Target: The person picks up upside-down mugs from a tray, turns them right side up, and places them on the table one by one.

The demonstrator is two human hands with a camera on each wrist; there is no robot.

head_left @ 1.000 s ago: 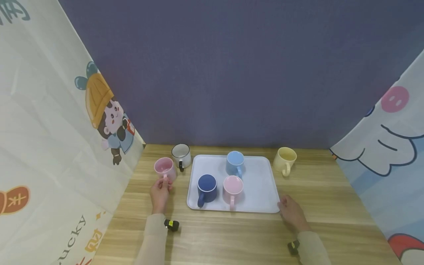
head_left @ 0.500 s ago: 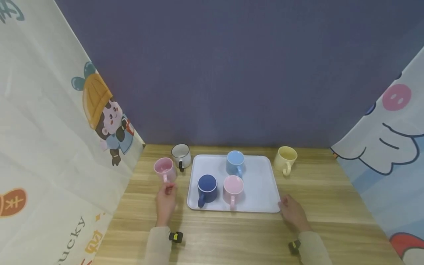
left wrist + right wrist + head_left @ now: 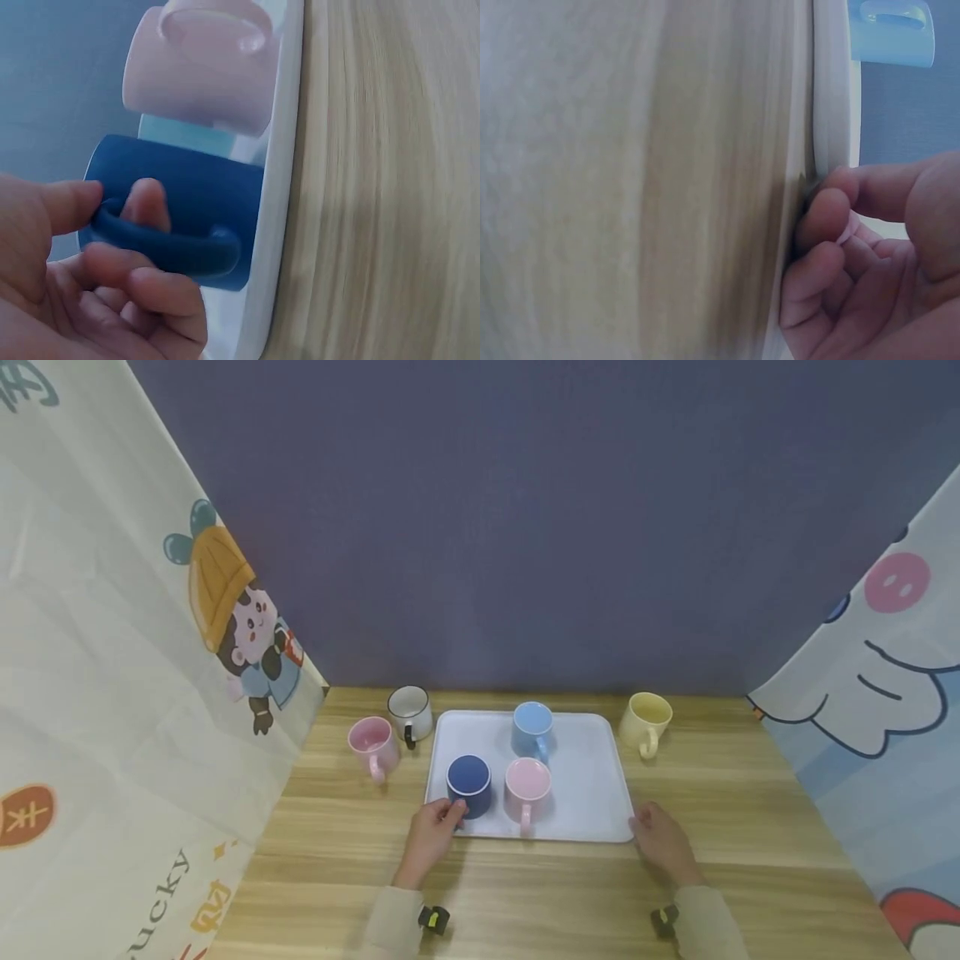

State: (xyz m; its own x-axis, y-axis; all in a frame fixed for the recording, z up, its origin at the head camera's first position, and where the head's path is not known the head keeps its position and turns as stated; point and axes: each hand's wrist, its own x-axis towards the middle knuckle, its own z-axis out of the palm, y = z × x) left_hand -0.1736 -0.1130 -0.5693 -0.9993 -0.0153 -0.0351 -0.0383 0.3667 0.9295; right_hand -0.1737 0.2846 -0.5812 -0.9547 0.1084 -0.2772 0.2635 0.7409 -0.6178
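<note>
My left hand (image 3: 431, 839) is at the front left of the white tray (image 3: 588, 785), at the navy mug (image 3: 469, 785). In the left wrist view its index finger (image 3: 148, 204) passes through the mug's handle (image 3: 172, 251) while the thumb presses near the handle's top. The mug stands upright on the tray. Beside it on the tray are a light pink mug (image 3: 527, 789) and, farther back, a light blue mug (image 3: 531, 731). At the tray's front right corner my right hand (image 3: 666, 847) pinches the rim between thumb and curled index finger.
Left of the tray, a darker pink mug (image 3: 375, 743) and a white mug with a black handle (image 3: 411, 714) stand on the wooden table (image 3: 540, 893). A yellow mug (image 3: 645, 722) stands right of the tray. A dark panel (image 3: 480, 527) rises behind; printed curtains hang at both sides.
My left hand has let go of the darker pink mug's handle and moved right to the navy mug's handle. The right hand has stayed at the tray corner.
</note>
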